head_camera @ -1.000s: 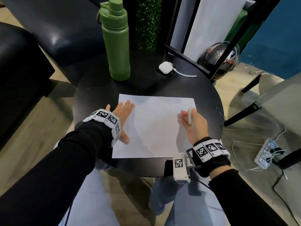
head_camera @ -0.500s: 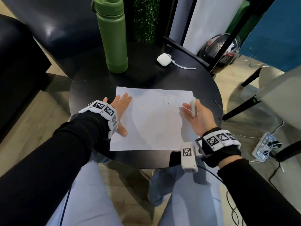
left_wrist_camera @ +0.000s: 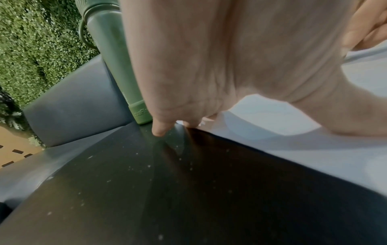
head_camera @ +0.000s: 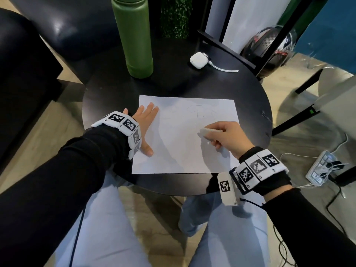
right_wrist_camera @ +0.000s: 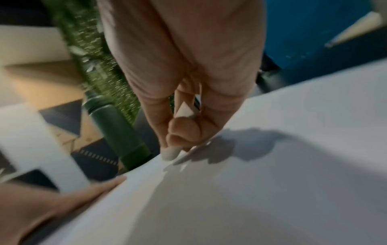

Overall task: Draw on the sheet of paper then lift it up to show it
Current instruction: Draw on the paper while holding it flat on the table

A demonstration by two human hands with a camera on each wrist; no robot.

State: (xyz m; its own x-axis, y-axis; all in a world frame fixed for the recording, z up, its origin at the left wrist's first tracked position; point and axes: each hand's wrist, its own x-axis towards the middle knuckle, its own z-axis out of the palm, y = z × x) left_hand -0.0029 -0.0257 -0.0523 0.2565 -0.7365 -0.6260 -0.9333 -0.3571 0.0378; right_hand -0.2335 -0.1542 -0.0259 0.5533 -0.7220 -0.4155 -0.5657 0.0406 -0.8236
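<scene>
We find the sheet of paper [head_camera: 185, 135] lying flat on the round black table [head_camera: 107, 101], nearer the table's front edge. Faint pen lines show near the paper's far edge. The left hand [head_camera: 144, 122] lies flat with fingers straight, pressing the paper's left edge, its little finger on the bare table. The right hand [head_camera: 229, 135] rests over the paper's right side, its grip curled round a white pen [head_camera: 209, 131] lying nearly level above the paper. Beyond the paper stand a green bottle [head_camera: 134, 35] and a white earbud case [head_camera: 198, 60] with its cable.
</scene>
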